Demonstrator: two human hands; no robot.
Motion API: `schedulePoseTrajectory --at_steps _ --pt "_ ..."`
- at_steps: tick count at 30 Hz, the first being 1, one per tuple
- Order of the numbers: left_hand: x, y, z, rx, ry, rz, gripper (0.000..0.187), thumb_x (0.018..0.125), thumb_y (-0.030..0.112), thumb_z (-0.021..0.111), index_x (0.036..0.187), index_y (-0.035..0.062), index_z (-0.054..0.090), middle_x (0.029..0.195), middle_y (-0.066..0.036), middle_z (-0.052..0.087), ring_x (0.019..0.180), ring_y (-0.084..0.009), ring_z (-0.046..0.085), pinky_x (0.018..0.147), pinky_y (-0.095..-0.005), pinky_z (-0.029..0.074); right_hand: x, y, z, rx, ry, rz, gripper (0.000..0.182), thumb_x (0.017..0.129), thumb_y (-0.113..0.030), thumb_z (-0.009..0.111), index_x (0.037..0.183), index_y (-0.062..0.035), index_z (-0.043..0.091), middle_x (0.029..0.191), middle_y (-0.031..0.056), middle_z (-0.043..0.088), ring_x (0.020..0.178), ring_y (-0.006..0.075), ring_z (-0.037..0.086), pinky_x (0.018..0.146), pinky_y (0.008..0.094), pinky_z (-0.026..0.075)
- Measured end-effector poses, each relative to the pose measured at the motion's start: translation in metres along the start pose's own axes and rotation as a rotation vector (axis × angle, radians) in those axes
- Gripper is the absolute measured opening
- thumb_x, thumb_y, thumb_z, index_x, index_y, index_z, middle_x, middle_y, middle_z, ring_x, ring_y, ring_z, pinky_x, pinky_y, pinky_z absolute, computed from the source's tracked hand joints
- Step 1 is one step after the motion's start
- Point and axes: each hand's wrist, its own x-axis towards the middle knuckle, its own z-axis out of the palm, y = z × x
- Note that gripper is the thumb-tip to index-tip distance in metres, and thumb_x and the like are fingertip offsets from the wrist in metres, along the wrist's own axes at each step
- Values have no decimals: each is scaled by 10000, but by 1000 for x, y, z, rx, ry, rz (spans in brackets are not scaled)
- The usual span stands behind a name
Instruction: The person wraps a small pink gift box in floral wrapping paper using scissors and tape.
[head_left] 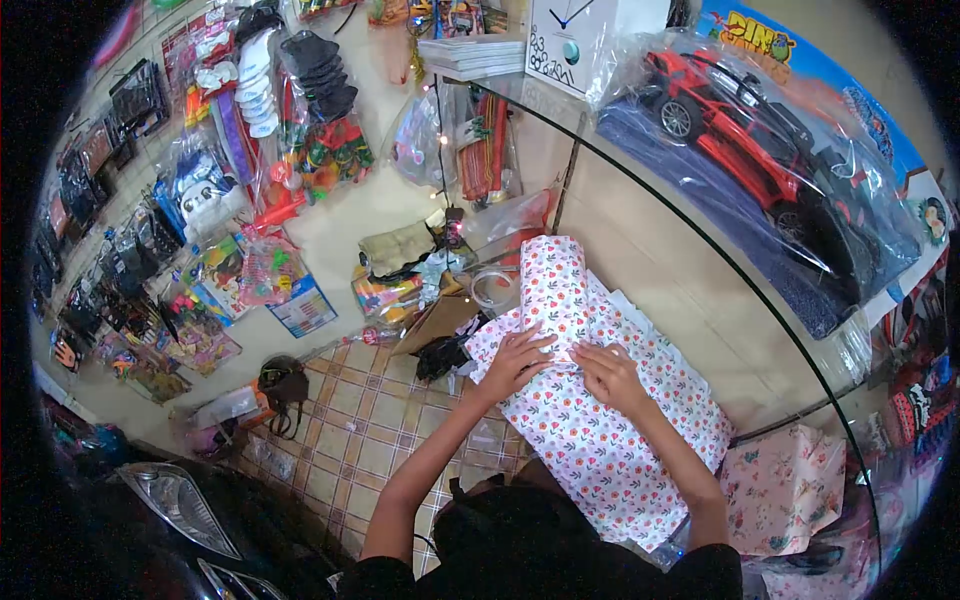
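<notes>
White wrapping paper (620,450) with small red and orange flowers lies spread over the glass counter. At its far end the same print covers a box-shaped parcel (553,280). My left hand (517,362) rests at the parcel's near left edge, its fingers bent and pressed on the paper. Close by on the right, my right hand (608,376) has thumb and fingers drawn together on a fold of the paper. The two hands' fingertips nearly meet at this fold. What lies inside the wrapping is hidden.
A boxed red toy car (735,140) in clear plastic stands on the glass counter (690,225), near a white clock box (575,45). Pink floral paper (785,490) lies at right. A clear tape roll (493,289) is left of the parcel. Packaged goods hang on the left wall.
</notes>
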Motion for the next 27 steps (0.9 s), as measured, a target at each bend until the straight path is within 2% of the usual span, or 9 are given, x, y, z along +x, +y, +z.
schedulePoseTrajectory --at_steps 5,8,11,14,15,18,21,24,27 --pt "-2 6 7 13 45 -9 175 823 167 688 983 102 662 1244 -60 602 1305 -277 427 990 -426 317 46 -9 -3 22 -9 49 166 762 -117 641 917 -77 683 867 51 664 734 208 615 765 356 391" --pt "-5 8 13 5 76 -64 178 830 182 676 991 106 662 1143 -83 620 1225 -278 473 1003 -437 294 91 -16 18 128 -72 129 151 797 -129 626 925 -75 682 924 108 667 826 234 632 817 394 411" --pt "-13 8 23 -27 40 -192 162 854 191 641 989 103 652 1127 -75 603 1190 -272 473 1030 -449 254 128 -1 74 188 -78 67 220 761 -144 670 958 -50 648 935 123 641 821 291 620 776 400 436" --pt "-13 6 25 -24 26 -189 175 851 199 646 996 100 644 1120 -78 597 1207 -271 455 1031 -451 257 157 13 124 -8 -148 44 240 754 -150 685 957 -36 628 978 162 629 883 339 620 788 425 470" --pt "-12 5 25 -9 35 -152 189 863 213 634 1017 105 642 1144 -76 590 1224 -269 439 1033 -452 254 164 15 128 -130 -189 -37 263 743 -180 706 942 -31 618 997 171 630 912 367 620 767 431 495" --pt "-14 10 23 13 14 -163 194 874 231 621 1019 106 646 1159 -73 588 1224 -265 440 1013 -452 266 177 15 140 -261 -435 90 248 755 -203 699 934 -50 620 962 159 639 908 351 626 758 425 493" --pt "-15 13 23 109 42 -122 183 875 235 608 1002 114 659 1176 -64 585 1217 -247 451 953 -442 291 181 19 145 -314 -467 93 204 781 -213 679 920 -72 631 909 132 644 869 321 631 750 428 485" --pt "-15 15 22 177 93 -82 180 858 229 621 996 121 664 1158 -53 594 1182 -230 482 926 -428 298 175 17 137 30 -228 156 148 820 -216 647 876 -81 629 866 112 640 822 295 629 765 424 456" --pt "-15 21 20 226 165 -54 182 829 224 650 982 127 665 1122 -41 610 1120 -212 522 903 -413 306 165 4 114 228 25 33 163 762 -152 678 902 -75 642 870 62 645 803 250 608 749 408 428"
